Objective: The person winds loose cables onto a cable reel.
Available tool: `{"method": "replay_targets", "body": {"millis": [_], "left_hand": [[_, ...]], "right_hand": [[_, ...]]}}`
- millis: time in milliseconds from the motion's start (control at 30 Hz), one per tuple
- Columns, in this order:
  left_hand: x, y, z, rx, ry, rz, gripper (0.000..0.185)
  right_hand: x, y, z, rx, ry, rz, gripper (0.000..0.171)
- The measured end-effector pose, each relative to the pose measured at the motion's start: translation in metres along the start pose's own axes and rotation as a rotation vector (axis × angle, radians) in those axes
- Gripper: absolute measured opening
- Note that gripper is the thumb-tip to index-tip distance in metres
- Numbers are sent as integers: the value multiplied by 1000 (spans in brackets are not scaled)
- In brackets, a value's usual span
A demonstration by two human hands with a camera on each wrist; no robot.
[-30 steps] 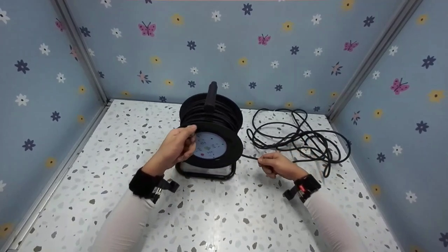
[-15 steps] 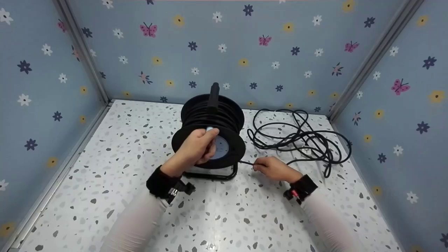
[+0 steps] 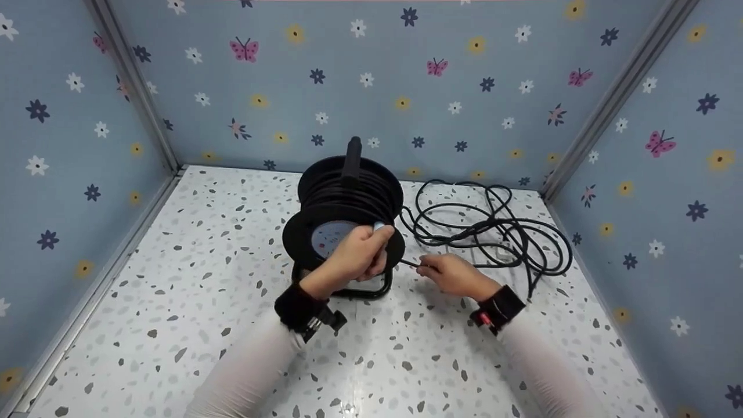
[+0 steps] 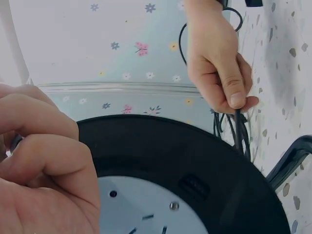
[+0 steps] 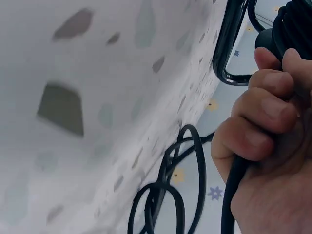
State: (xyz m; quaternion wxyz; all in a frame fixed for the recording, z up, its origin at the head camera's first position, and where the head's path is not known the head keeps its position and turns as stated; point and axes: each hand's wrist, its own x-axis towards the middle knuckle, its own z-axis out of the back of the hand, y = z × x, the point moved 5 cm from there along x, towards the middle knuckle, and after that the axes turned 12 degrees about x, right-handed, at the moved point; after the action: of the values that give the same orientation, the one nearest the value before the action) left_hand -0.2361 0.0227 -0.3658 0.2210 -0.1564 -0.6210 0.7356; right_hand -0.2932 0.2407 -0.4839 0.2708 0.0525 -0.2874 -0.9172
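Note:
A black cable reel (image 3: 342, 191) stands upright on its metal stand (image 3: 357, 290) at the middle of the speckled floor. My left hand (image 3: 360, 255) grips a pale blue knob (image 3: 378, 225) on the right side of the reel's front flange (image 4: 195, 161). Just right of the reel, my right hand (image 3: 450, 273) pinches the black cable (image 3: 487, 226) where it leaves the drum. The wrist views show the right hand's fingers (image 5: 263, 141) curled round the cable (image 4: 239, 131). The rest of the cable lies in loose loops at the right.
Blue walls (image 3: 406, 87) with flowers and butterflies close in the back and both sides. The loose cable loops (image 3: 522, 244) fill the back right corner. The speckled floor (image 3: 174, 290) stretches left and toward me.
My left hand has swung with the knob from the flange's left side over the top to its right side. The right hand shifted slightly left along the cable, and the loops drew in a little.

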Motion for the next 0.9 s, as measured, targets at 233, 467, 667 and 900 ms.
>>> {"method": "replay_targets", "body": {"millis": [233,467,667,900], "left_hand": [[3,7,-9,4,1,31,63],[12,31,-20,100,-33,44,72],[24,57,-25,181,-54,84,74],[26,74,-35,272,-57,113,77]], "right_hand": [[-16,-8,22,-295,-136,13,32],[-38,-18,47,-404,-220,24,34],[-39,-11,54,-529,-348,136,38],[-47,-17,69,-676,-579,110,49]]}}
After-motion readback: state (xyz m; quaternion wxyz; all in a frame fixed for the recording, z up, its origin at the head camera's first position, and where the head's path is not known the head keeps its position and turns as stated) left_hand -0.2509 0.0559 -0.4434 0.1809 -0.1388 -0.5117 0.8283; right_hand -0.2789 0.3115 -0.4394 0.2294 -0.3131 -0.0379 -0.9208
